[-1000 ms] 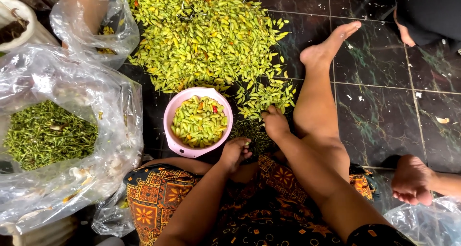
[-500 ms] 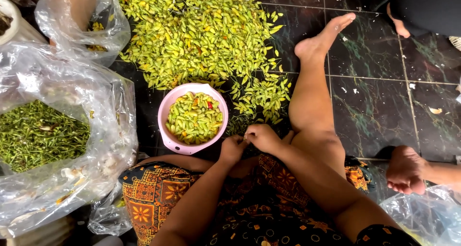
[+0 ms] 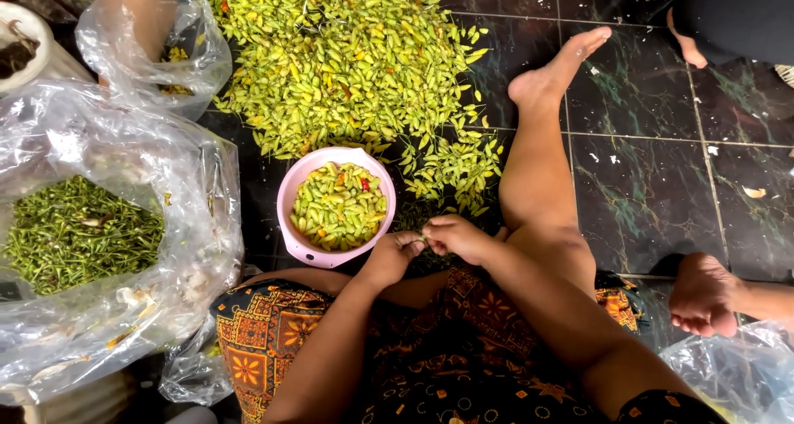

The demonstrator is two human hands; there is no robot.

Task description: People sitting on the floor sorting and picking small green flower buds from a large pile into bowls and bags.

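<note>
While I sit on the dark tiled floor (image 3: 645, 101) | clear bag of green stems (image 3: 78, 234) far left | pink bowl (image 3: 285, 205) of chillies beside my left hand (image 3: 395, 254) | both hands' fingertips pinch one small chilli (image 3: 423, 239) together | right hand (image 3: 456, 235) touching left | chilli heap (image 3: 347, 60) beyond.

far across the dark tiled floor (image 3: 645, 155), a wide heap of yellow-green chillies (image 3: 347, 60). left, a clear plastic bag (image 3: 116, 225) of green stems (image 3: 74, 234). far left, a second bag (image 3: 165, 52). right, another person's foot (image 3: 703, 296).
</note>
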